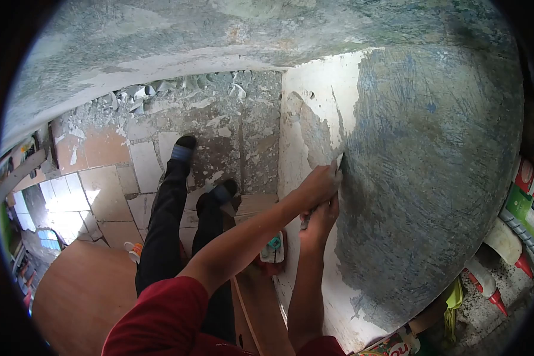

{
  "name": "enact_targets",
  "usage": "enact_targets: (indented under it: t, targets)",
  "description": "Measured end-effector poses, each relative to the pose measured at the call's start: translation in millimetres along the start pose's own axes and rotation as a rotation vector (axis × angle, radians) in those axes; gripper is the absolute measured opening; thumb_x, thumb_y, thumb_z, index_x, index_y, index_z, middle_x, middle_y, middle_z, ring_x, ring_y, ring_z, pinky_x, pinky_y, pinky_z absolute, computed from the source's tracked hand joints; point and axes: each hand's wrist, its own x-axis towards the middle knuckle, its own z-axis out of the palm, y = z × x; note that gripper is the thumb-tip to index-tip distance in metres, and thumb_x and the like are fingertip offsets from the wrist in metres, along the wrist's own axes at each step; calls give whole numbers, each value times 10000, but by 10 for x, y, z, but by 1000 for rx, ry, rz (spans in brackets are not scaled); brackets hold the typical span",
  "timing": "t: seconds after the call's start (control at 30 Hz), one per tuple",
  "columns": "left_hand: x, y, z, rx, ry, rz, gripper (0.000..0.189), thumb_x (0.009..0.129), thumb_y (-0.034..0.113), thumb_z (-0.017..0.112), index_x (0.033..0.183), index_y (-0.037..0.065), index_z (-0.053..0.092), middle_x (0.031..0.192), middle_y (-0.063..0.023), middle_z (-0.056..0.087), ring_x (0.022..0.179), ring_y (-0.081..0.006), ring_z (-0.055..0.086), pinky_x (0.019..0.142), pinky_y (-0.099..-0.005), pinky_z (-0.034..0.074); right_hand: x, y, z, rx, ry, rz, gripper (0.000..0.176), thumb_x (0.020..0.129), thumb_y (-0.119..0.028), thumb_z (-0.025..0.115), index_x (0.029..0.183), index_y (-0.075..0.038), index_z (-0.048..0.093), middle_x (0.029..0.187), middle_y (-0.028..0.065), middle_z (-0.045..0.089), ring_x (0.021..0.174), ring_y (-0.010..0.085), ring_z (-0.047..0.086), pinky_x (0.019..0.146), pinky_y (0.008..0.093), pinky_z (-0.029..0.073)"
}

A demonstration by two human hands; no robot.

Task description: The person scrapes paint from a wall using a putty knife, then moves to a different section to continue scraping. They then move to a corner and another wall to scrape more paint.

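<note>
A scraper (340,159) has its thin blade tip against the wall, at the edge between bare white plaster (325,74) and grey-blue old paint (421,178). Wrapped around its upper part is my left hand (321,185), close behind the blade. Just below, my right hand (321,221) is closed around the lower part, touching the left. The handle end shows slightly beside the right hand; the fingers hide most of the tool.
Curled paint flakes (145,92) lie on the dirty tiled floor (110,193) along the wall's foot. My feet are left of the hands. A round wooden board (83,296) is at lower left. Glue bottles (486,279) and packages (525,202) sit at right beyond the wall's edge.
</note>
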Motion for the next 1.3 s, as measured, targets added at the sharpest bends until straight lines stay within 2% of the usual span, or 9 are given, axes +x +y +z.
enact_targets:
  t: [0.13,0.23,0.5,0.67,0.77,0.8,1.17,1.2,1.3]
  targets:
    - [236,134,-229,-63,-90,-219,386,865,223,438,948,-143,526,839,-354,577,856,-482,579,776,-486,464,339,35,21,14,-69,1,177,938,-169,462,1073,-94,550,627,15,502,402,81,401,336,247,284]
    - [95,-76,-77,-15,-12,-38,362,864,205,432,901,-136,545,854,-352,581,843,-476,587,740,-480,480,110,109,28,-30,8,8,153,938,-199,462,1018,-99,547,610,-1,477,416,76,398,349,238,286]
    - [246,-199,-89,36,-77,-118,385,898,244,400,1092,-80,477,893,-331,582,859,-489,573,766,-503,455,214,202,58,9,-59,-24,144,934,-211,473,967,-80,523,608,0,465,418,77,396,354,242,287]
    - [40,-180,173,80,95,-32,403,894,237,432,1059,-126,488,927,-324,546,820,-506,560,772,-502,472,44,103,-20,37,1,-32,247,914,-201,503,1120,-69,538,640,-5,484,449,71,419,382,238,304]
    - [237,-233,-15,298,-123,65,412,912,257,415,1077,-115,483,1029,-346,500,859,-508,551,810,-504,458,232,107,21,73,-62,40,274,908,-194,508,1148,-63,534,691,-2,519,479,69,452,389,236,315]
    - [186,-216,-42,54,-53,-51,428,936,283,381,1101,-93,501,1043,-357,457,964,-510,509,907,-457,412,293,233,-36,8,-84,26,288,912,-198,495,1166,-67,531,709,3,522,482,69,448,391,237,314]
    - [172,-329,-91,15,-90,-117,428,941,306,377,1123,-56,515,1047,-311,487,1066,-476,470,931,-473,390,220,383,93,-6,11,-17,305,956,-205,407,1206,-62,508,635,3,496,414,67,381,359,237,275]
    - [314,-913,239,248,-107,203,440,947,326,373,1126,-50,516,1055,-289,492,1071,-446,470,936,-464,387,143,370,96,13,66,-14,302,963,-226,415,1208,-76,509,619,1,485,410,65,374,357,234,268]
    - [187,-558,59,219,-133,278,488,948,348,361,1065,-96,527,1104,-319,474,1003,-488,503,924,-472,400,183,373,-5,18,9,-9,292,962,-219,417,1204,-87,514,620,1,483,414,63,377,358,234,271]
